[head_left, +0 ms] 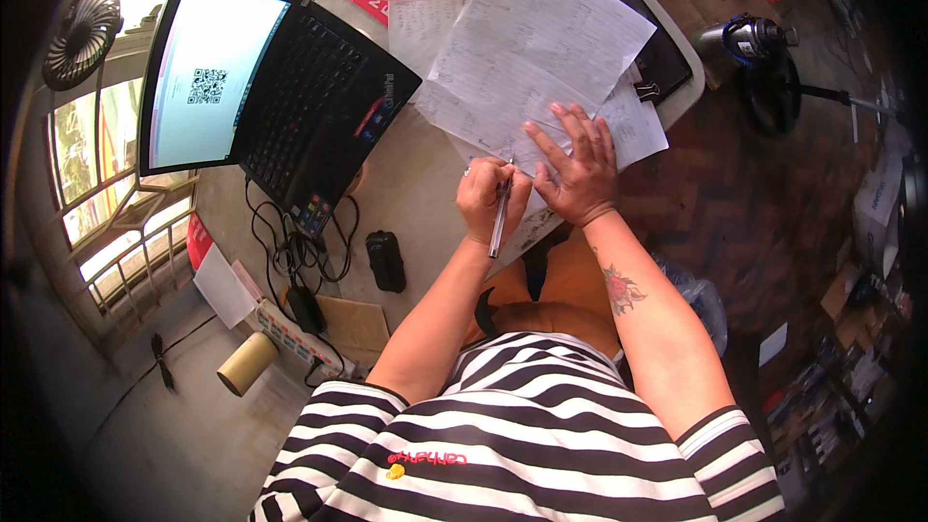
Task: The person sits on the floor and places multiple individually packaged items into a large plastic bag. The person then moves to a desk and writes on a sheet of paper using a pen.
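Observation:
My left hand (486,195) is closed around a clear-barrelled pen (499,217) with a dark tip end. The pen's point rests at the lower edge of a large handwritten sheet of paper (541,48). Fingers spread, my right hand (583,159) lies flat on the same sheet just to the right, pressing on its lower right part. More written papers (633,126) stick out from under this sheet. I cannot make out the fresh marks beneath the pen.
An open black laptop (309,97) stands on the table (406,222) at left, with tangled black cables (295,251) and a small black pouch (386,261) nearby. A black binder clip (646,92) sits by the papers. Beyond the table's right edge is a metal flask (744,39).

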`<state>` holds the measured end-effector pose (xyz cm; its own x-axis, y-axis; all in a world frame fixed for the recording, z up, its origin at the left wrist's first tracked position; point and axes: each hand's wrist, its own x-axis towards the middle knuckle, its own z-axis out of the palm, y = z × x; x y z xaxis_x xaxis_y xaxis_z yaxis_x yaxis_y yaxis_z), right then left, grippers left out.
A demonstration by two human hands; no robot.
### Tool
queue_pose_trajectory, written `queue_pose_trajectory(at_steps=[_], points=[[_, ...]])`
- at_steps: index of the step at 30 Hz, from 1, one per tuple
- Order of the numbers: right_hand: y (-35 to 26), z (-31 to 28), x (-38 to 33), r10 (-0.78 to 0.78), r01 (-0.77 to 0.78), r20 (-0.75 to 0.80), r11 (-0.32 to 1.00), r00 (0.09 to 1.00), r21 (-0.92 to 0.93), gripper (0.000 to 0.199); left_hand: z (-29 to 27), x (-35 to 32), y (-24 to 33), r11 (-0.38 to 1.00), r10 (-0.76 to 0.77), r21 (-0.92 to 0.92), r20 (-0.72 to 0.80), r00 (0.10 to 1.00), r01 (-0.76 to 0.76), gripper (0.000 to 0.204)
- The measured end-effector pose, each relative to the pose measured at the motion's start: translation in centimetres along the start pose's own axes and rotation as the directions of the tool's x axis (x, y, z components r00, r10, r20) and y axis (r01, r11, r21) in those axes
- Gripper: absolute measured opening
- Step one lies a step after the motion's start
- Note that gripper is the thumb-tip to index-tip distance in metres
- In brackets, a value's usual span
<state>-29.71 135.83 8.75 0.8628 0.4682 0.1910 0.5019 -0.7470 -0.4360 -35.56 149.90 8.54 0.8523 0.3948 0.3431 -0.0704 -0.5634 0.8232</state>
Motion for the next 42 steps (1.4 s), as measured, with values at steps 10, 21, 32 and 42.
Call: queue_pose_trajectory(at_steps=[10,21,32,42], points=[[0.11,0.16,-0.01,-0.018,0.018,-0.014,1.000,1.000,-0.023,0.049,-0.16,0.02,-0.15,0.999,0.044,0.011,0.003,0.999,-0.044,0.020],[0.08,0.18,-0.04,-0.009,0.009,-0.007,1.000,1.000,-0.022,0.051,-0.03,0.49,0.38,0.992,0.114,-0.058,0.024,0.993,-0.112,0.021],[0.09,0.17,-0.11,-0.015,0.016,0.003,0.999,1.000,-0.032,0.049,-0.24,-0.01,-0.09,0.999,0.051,0.012,0.096,0.994,-0.052,0.021],[0.25,0.21,-0.06,-0.026,0.026,0.000,0.999,1.000,-0.041,0.050,-0.21,0.34,-0.21,0.993,0.118,-0.017,0.097,0.988,-0.116,0.022]])
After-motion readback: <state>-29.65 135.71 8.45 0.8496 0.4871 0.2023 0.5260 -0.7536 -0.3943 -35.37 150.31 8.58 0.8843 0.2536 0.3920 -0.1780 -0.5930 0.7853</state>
